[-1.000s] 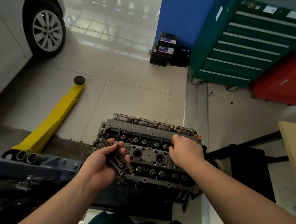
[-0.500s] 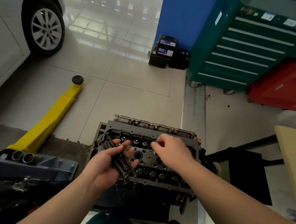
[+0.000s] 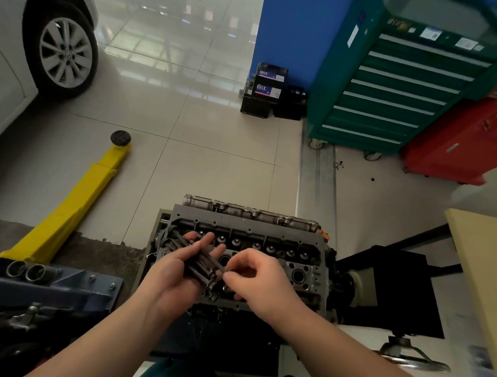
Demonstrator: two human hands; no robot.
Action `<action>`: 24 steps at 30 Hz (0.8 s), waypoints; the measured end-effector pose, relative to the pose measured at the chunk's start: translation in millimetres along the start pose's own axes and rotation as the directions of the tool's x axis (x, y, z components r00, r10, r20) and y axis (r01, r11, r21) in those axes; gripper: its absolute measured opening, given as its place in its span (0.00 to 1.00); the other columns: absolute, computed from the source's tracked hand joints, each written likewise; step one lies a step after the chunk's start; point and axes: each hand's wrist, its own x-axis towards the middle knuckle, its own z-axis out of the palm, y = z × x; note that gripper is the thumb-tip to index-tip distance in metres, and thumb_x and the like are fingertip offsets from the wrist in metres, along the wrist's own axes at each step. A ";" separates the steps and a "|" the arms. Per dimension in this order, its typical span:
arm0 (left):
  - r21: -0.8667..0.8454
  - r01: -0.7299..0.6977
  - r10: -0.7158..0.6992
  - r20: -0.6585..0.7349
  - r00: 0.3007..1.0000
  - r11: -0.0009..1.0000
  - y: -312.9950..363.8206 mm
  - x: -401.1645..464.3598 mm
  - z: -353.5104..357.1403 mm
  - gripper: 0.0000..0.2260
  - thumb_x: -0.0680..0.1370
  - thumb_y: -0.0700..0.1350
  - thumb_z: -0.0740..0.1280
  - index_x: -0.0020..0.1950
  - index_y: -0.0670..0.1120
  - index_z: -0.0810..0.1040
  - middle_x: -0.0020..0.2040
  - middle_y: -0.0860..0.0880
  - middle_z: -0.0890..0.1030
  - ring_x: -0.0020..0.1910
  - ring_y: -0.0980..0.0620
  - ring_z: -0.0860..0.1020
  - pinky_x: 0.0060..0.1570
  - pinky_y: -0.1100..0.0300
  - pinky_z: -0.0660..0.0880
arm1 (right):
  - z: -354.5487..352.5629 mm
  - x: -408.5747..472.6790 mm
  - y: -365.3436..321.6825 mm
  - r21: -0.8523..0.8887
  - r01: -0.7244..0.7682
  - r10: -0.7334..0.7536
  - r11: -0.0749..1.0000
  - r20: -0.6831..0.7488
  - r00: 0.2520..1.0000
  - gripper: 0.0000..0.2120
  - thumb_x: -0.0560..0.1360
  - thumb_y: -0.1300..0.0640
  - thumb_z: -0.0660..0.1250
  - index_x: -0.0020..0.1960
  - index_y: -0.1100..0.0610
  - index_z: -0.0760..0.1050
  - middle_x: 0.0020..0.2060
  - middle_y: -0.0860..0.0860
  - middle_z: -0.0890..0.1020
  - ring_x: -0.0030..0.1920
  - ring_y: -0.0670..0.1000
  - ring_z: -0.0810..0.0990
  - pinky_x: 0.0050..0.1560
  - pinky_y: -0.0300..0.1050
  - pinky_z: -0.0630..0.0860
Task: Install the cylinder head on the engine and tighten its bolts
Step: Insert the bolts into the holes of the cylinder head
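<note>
Right hand [image 3: 257, 281], fingers pinching the head end of one bolt in the bundle of cylinder head bolts [image 3: 199, 263]; a second ago this hand rested on the far right part of the cylinder head [image 3: 265, 245] and has since crossed to the bundle. Left hand [image 3: 177, 273], palm up, fingers curled loosely under the bundle, unchanged in place. Both hands hover over the near left part of the cylinder head, which sits on the engine on its stand [image 3: 395, 296]. Around: yellow lift arm [image 3: 77, 204] at left, car wheel [image 3: 65, 52] far left, green tool cabinet [image 3: 398, 90] and batteries [image 3: 267, 89] beyond, pale surface [image 3: 489, 275] at right.
</note>
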 end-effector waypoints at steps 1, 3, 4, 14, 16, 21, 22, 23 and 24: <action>0.019 0.008 -0.008 -0.004 1.000 1.000 -2.1 -0.7 -1.7 0.13 0.85 0.37 0.60 0.66 0.49 0.76 0.62 0.40 0.85 0.58 0.37 0.85 0.47 0.36 0.82 | -3.4 -0.3 -0.9 0.027 0.021 -0.020 0.999 -0.041 0.999 0.06 0.76 0.55 0.73 0.48 0.43 0.81 0.43 0.49 0.86 0.43 0.49 0.85 0.44 0.48 0.86; 0.044 0.009 -0.008 -0.027 1.000 0.999 -5.5 -2.7 -7.5 0.13 0.86 0.36 0.59 0.65 0.49 0.76 0.61 0.39 0.85 0.58 0.36 0.85 0.49 0.33 0.81 | -16.0 2.9 -3.5 -0.027 0.081 -0.085 0.996 -0.149 0.985 0.08 0.77 0.54 0.73 0.47 0.40 0.82 0.41 0.44 0.86 0.40 0.45 0.85 0.43 0.43 0.84; 0.052 0.003 -0.001 -0.039 0.999 0.999 -6.5 -3.3 -11.9 0.13 0.86 0.36 0.59 0.65 0.49 0.76 0.61 0.39 0.86 0.58 0.36 0.85 0.52 0.32 0.79 | -24.2 5.9 -5.7 -0.103 0.111 -0.130 0.988 -0.197 0.972 0.07 0.77 0.53 0.73 0.47 0.40 0.82 0.41 0.40 0.86 0.41 0.43 0.85 0.44 0.38 0.83; 0.025 -0.025 0.027 -0.063 0.998 0.999 3.1 -4.0 -40.3 0.17 0.83 0.34 0.63 0.68 0.49 0.77 0.60 0.41 0.86 0.54 0.37 0.86 0.46 0.33 0.83 | -62.1 42.9 -10.8 -0.629 0.093 -0.185 0.771 -0.083 0.979 0.11 0.81 0.51 0.69 0.62 0.47 0.84 0.53 0.40 0.83 0.50 0.38 0.77 0.56 0.36 0.75; 0.010 -0.028 0.028 -0.070 0.997 1.000 4.8 -2.6 -41.1 0.17 0.84 0.34 0.63 0.68 0.49 0.77 0.60 0.41 0.86 0.54 0.37 0.87 0.46 0.34 0.82 | -58.8 46.5 -6.7 -0.624 0.081 -0.175 0.777 -0.090 0.981 0.11 0.82 0.50 0.68 0.62 0.47 0.83 0.52 0.39 0.82 0.49 0.37 0.76 0.55 0.36 0.75; -0.027 -0.031 0.029 -0.078 0.997 0.999 5.1 0.2 -43.3 0.16 0.85 0.34 0.60 0.66 0.49 0.78 0.60 0.41 0.86 0.54 0.38 0.87 0.44 0.35 0.83 | -52.7 56.2 -5.3 -0.641 0.103 -0.238 0.761 -0.128 0.963 0.10 0.82 0.50 0.68 0.60 0.46 0.84 0.49 0.37 0.78 0.47 0.36 0.75 0.48 0.30 0.67; -0.035 -0.026 0.023 -0.074 0.997 0.999 5.1 0.7 -43.5 0.16 0.85 0.33 0.60 0.67 0.49 0.78 0.60 0.41 0.86 0.54 0.37 0.87 0.43 0.35 0.83 | -51.1 57.5 -5.5 -0.646 0.108 -0.249 0.756 -0.130 0.960 0.09 0.81 0.50 0.68 0.60 0.46 0.84 0.49 0.37 0.79 0.48 0.37 0.76 0.49 0.30 0.67; -0.040 -0.021 0.018 -0.073 0.997 0.999 5.3 1.0 -43.9 0.16 0.85 0.33 0.60 0.67 0.49 0.78 0.60 0.41 0.86 0.54 0.37 0.87 0.43 0.34 0.83 | -49.5 58.6 -5.8 -0.646 0.110 -0.255 0.755 -0.136 0.957 0.09 0.81 0.50 0.69 0.59 0.47 0.84 0.49 0.37 0.79 0.49 0.38 0.76 0.49 0.30 0.67; -0.044 -0.017 0.014 -0.073 0.997 0.999 5.5 1.4 -44.3 0.16 0.85 0.33 0.61 0.67 0.49 0.78 0.60 0.41 0.86 0.54 0.37 0.87 0.44 0.33 0.83 | -48.0 59.1 -5.8 -0.644 0.109 -0.258 0.757 -0.142 0.956 0.09 0.81 0.50 0.69 0.59 0.47 0.84 0.48 0.37 0.79 0.49 0.38 0.76 0.49 0.30 0.67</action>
